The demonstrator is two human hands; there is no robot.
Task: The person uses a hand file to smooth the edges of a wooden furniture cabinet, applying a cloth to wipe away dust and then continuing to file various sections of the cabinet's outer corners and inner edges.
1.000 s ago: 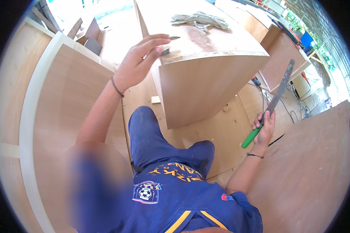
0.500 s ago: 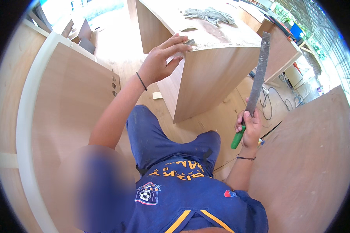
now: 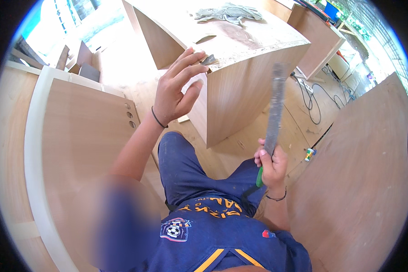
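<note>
Head view. A file [image 3: 274, 118] was held by the right hand [image 3: 273, 168], with the fingers and thumb clamped around it where the blade met the green handle [image 3: 259, 177]. The long axis of the file was directed away from the body, with the tip leaned slightly to the right and the handle pointed back toward the lap. The wooden box [image 3: 245, 97] was located ahead and to the left of the right hand. The file blade was seen in front of the end face of the box; contact was not evident.

The left hand [image 3: 173, 95] was positioned nearer to the box, at its near left corner. Its thumb was held apart from the fingers, which were extended toward a small dark metal piece [image 3: 208, 60] at the top edge. Whether that piece was touched or only approached could not be determined. Crumpled grey gloves [image 3: 231, 14] were placed farther back on the box top.

Markings: yellow lettering [image 3: 231, 213] was printed across the lower front of the dark blue shirt [image 3: 204, 238] and was seen inverted. A badge with a football [image 3: 174, 230] was carried on the left of the chest, and a small red-and-blue emblem [image 3: 268, 234] on the right. A small bottle [image 3: 309, 154] with a coloured label was found on the floor; its print was too small to be read. No marking could be made out on the file.
</note>
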